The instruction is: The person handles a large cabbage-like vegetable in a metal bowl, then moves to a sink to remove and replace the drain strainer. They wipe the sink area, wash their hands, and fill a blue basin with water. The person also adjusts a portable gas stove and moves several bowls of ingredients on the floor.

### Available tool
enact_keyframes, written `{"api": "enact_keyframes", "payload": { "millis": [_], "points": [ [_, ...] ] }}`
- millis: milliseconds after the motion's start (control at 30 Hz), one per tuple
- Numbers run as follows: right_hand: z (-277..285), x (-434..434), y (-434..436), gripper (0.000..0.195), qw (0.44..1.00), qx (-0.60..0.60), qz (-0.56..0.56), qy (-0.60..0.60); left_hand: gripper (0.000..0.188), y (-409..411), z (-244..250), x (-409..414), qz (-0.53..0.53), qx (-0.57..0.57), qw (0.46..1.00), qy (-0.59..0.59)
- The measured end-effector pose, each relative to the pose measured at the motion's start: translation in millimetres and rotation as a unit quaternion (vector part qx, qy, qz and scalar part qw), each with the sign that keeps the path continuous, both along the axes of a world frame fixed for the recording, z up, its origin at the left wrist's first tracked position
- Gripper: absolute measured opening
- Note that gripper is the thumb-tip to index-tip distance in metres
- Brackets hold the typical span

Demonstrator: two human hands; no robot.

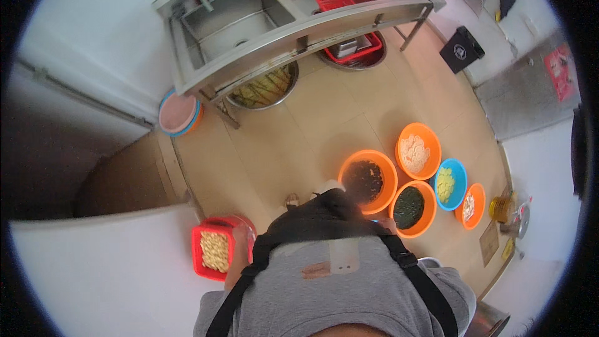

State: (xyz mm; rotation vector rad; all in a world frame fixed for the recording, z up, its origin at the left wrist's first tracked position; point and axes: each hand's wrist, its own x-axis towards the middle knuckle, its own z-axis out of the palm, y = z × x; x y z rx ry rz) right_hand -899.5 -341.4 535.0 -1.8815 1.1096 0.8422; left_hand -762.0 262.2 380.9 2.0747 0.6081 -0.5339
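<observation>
My left hand [240, 235] is at the right rim of a red plastic basket [196, 252] filled with pale, beige pieces of food; its fingers are too blurred to read. My right hand [387, 225], partly hidden by my black strap and clothing, is low beside an orange basin [429, 215] of dark green food in liquid; a small blue thing shows next to it. Left of that basin stands another orange basin [389, 164] with dark pieces. Beyond are an orange basin [435, 142] of pale slices, a blue basin [461, 180] of yellow-green slices and a small orange basin [479, 206] of whitish pieces.
A steel sink unit [262, 42] on legs spans the far side, with a metal bowl [295, 84] and a red basket [346, 59] in another bowl beneath. Stacked basins [178, 112] stand by its left leg. An oil container [500, 209] and a black bin [461, 50] are at right.
</observation>
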Motion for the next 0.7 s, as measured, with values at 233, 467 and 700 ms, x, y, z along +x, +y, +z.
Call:
{"api": "enact_keyframes", "payload": {
  "millis": [233,467,700],
  "points": [
    [-61.3,126.5,-32.0,0.023,0.998,0.039,-0.043,-0.029,0.020,-133.4,113.1,310.0,0.157,-0.150,0.973,-0.079],
    [-90.0,273.0,-196.8,0.021,0.993,-0.019,0.039,-0.114,0.024,-350.8,194.9,456.8,0.055,-0.209,0.967,-0.133],
    [11.4,520.9,-369.9,0.020,0.921,0.117,-0.212,-0.305,0.024,-455.0,268.6,523.7,0.059,-0.175,0.941,-0.284]
  ]
}}
